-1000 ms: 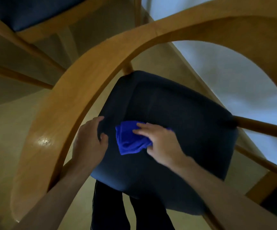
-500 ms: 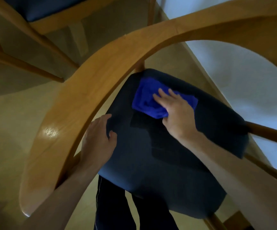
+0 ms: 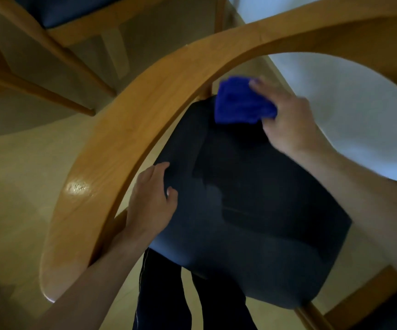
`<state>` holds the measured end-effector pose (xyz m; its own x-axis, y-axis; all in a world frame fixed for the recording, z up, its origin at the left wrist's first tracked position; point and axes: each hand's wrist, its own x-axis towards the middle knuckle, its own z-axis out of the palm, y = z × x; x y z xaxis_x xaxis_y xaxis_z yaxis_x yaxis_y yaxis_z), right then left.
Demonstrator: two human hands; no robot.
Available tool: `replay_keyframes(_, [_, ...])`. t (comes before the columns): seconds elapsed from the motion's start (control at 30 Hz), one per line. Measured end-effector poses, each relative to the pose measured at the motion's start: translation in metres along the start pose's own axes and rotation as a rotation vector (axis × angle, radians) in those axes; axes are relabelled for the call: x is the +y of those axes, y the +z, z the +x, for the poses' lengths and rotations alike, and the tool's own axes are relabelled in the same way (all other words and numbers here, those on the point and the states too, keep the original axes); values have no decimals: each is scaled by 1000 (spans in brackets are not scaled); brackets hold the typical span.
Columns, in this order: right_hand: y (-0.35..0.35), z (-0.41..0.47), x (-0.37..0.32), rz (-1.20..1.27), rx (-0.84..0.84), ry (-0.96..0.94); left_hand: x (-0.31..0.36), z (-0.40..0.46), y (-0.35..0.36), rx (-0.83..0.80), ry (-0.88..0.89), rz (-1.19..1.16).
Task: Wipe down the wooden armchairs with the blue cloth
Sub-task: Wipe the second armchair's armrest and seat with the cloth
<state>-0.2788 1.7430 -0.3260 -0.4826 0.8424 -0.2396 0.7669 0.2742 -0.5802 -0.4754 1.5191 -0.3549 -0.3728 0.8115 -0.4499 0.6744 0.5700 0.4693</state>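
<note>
Wiping the far edge of the dark blue padded seat [image 3: 252, 210].
Right hand [image 3: 290, 122] pinches the folded blue cloth [image 3: 240, 101] at twelve o'clock; left hand [image 3: 152, 201], fingers loosely spread, steadies the seat at nine. Next, probably the curved wooden armrest [image 3: 145, 120].

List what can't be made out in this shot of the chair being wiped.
- Head view: the far edge of the seat cushion is covered by the blue cloth and the right hand.
- The curved wooden rail runs off the frame's right edge.
- The right hand's fingers are motion-blurred; their grip on the cloth is unclear.
- The left hand hides the cushion's side edge.
- The second chair is cut off at the top.
</note>
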Motion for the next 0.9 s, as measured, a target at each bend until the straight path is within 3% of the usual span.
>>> replay_keyframes(0.07, [11,32,-7,-7,93,100,0,0,1,-7,1,-6])
replay_keyframes(0.23, [75,27,-45,-317,-18,201,-5,-2,0,23,1,-6])
replay_keyframes(0.4, [75,-44,-35,-377,-216,-95,-5,-2,-1,37,-22,-1])
replay_keyframes(0.53, [88,-104,-49,-178,-446,-179,-5,-6,0,30,-23,-23])
replay_keyframes(0.63, [77,-87,-48,3,-352,-77,-8,-21,-2,43,-60,-92])
replay_keyframes(0.73, [62,-44,-58,67,-147,-151,-13,-48,2,40,-127,-82])
replay_keyframes(0.83, [57,-4,-64,-153,48,-315,-17,-69,10,9,-178,-98])
replay_keyframes(0.9, [67,6,-61,-348,0,-322,-19,-73,13,-1,-206,-119])
